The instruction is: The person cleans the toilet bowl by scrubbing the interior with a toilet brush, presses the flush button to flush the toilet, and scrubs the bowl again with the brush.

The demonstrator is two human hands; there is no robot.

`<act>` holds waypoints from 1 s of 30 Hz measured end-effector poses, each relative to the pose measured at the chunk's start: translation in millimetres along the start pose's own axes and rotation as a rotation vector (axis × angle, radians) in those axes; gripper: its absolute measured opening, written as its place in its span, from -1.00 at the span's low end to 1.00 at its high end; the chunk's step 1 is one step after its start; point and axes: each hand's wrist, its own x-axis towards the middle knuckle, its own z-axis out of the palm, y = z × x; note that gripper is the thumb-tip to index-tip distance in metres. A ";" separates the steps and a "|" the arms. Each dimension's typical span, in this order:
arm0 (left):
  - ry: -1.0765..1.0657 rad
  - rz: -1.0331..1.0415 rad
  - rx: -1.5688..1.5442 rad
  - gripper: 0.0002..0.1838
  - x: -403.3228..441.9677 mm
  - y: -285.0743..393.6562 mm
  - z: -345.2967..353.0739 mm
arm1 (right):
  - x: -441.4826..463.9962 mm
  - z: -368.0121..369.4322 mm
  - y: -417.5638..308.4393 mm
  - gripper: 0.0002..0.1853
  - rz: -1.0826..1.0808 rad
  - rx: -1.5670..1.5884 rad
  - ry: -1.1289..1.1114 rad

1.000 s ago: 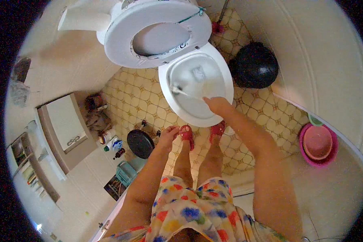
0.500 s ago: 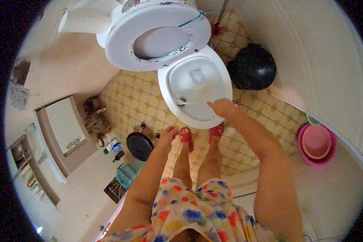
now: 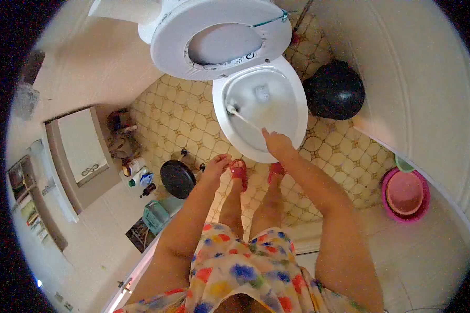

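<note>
A white toilet brush (image 3: 245, 119) is in my right hand (image 3: 279, 144), its handle gripped with the index finger laid along it. The brush's head presses on the inner left wall of the white toilet bowl (image 3: 300, 99). Behind the bowl, the lid and seat (image 3: 167, 55) are raised. My left hand (image 3: 217, 168) hangs to the left of the bowl's front, above the floor; its fingers are loosely curled and apart, holding nothing. Red sandals (image 3: 238, 173) show on the feet just in front of the bowl.
A black bin (image 3: 335, 89) stands right of the toilet. Pink basins (image 3: 405, 193) lie at the right wall. On the left are a round black stool-like object (image 3: 177, 179), several bottles (image 3: 139, 178), a teal basket (image 3: 155, 217) and a cabinet (image 3: 83, 151). The floor is tiled (image 3: 167, 109).
The brush head has moved up along the bowl's left wall, and its handle now shows clearly. My right hand has shifted slightly left. The whole view has shifted a little.
</note>
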 end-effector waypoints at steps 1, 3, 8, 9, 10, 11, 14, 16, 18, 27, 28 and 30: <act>0.002 -0.002 0.004 -0.79 1.7 -2.2 -2.2 | -9.5 -2.3 7.4 -0.54 -0.054 -0.044 -0.030; -0.005 -0.004 0.020 -0.80 4.7 -5.8 -3.7 | -33.7 -1.6 31.1 -0.54 -0.143 -0.101 -0.110; -0.025 0.003 -0.067 -0.80 -5.8 -2.1 7.0 | -52.4 -25.1 77.4 -0.57 -0.347 -0.255 -0.260; -0.025 0.010 -0.084 -0.79 -7.9 -2.7 5.8 | -45.8 -29.3 71.0 -0.57 -0.307 -0.251 -0.225; -0.019 0.005 -0.097 -0.78 -8.1 -1.1 6.1 | -31.9 -30.8 61.9 -0.58 -0.271 -0.246 -0.185; -0.012 -0.001 -0.108 -0.77 -9.9 -0.9 5.9 | -21.4 -30.8 51.3 -0.58 -0.235 -0.238 -0.147; 0.019 -0.003 -0.079 -0.78 -0.1 -6.6 -6.1 | -8.4 -33.9 24.8 -0.56 -0.010 -0.100 -0.199; 0.006 0.026 -0.081 -0.79 4.7 -10.4 -9.0 | -24.0 -16.7 25.0 -0.55 -0.061 -0.080 -0.165; -0.034 0.073 -0.108 -0.79 3.1 -11.6 -13.4 | -36.4 -21.2 26.2 -0.53 -0.092 -0.055 -0.223; -0.021 0.015 -0.154 -0.76 -13.2 4.3 -0.7 | -4.0 -20.1 -1.2 -0.55 0.052 -0.013 -0.096; -0.017 0.028 -0.155 -0.75 -14.0 4.9 0.7 | 7.3 -21.4 -12.5 -0.55 0.097 0.015 -0.092; -0.014 0.049 -0.155 -0.74 -16.4 4.2 3.6 | 17.8 -23.6 -26.2 -0.56 0.196 0.072 -0.086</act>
